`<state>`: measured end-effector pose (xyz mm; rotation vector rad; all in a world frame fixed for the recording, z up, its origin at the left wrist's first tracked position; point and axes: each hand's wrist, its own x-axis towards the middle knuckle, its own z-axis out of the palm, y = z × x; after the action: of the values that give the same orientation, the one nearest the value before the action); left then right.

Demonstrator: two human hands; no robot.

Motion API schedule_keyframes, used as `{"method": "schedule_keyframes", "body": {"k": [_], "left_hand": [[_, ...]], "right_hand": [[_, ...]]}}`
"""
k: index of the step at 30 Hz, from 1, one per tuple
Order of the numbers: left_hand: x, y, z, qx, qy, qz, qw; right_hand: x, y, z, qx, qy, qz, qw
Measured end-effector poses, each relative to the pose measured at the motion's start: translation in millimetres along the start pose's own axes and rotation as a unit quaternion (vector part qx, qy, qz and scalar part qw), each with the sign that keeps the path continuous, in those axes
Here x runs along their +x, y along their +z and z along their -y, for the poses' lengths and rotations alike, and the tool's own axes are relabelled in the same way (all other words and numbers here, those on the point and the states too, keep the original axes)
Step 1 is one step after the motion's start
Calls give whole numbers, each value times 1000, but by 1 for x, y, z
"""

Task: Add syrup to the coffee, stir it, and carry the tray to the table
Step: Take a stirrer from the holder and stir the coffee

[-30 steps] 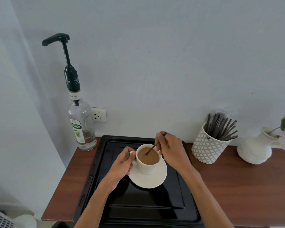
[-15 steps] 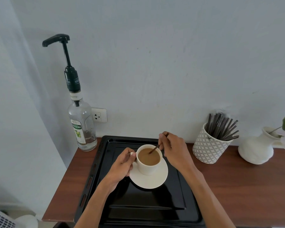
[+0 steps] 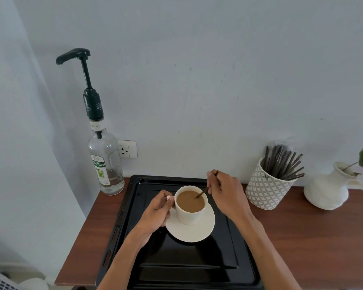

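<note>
A white cup (image 3: 189, 216) of milky coffee (image 3: 190, 201) stands on a white saucer (image 3: 195, 233) in the back half of a black tray (image 3: 197, 266). My left hand (image 3: 157, 210) pinches the cup's handle on its left side. My right hand (image 3: 226, 193) holds a thin brown stir stick (image 3: 202, 193), whose lower end dips into the coffee near the right rim. A clear syrup bottle (image 3: 105, 162) with a tall dark pump stands at the back left, beside the tray.
The tray lies on a brown wooden counter (image 3: 314, 237) against a white wall. A patterned cup of dark stir sticks (image 3: 268, 187) and a white vase (image 3: 328, 190) with flowers stand at the back right. A wall socket (image 3: 127, 149) sits behind the bottle.
The stick's tip has swept from the left part of the coffee to the right side, and my right hand has shifted slightly right. My left hand stays on the handle.
</note>
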<state>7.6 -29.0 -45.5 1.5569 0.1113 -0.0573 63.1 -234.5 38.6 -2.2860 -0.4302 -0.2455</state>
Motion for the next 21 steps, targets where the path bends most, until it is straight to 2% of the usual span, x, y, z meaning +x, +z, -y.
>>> {"method": "schedule_keyframes", "body": {"k": [2, 7, 9, 15, 19, 21], "left_hand": [[0, 0, 0, 1, -1, -3, 1000], [0, 1, 1, -2, -6, -4, 1000], [-1, 1, 1, -2, -8, -5, 1000], [-1, 2, -2, -11, -7, -5, 1000], [-2, 3, -3, -13, -7, -7, 1000], [-2, 3, -3, -13, -6, -5, 1000]], "right_hand": [[0, -5, -3, -6, 6, -3, 1000], [-4, 1, 5, 103, 19, 81, 991], [-2, 5, 7, 104, 13, 66, 992], [-2, -8, 0, -7, 0, 2, 1000], [-10, -5, 1, 74, 7, 66, 995], [-10, 2, 5, 90, 0, 68, 994]]}}
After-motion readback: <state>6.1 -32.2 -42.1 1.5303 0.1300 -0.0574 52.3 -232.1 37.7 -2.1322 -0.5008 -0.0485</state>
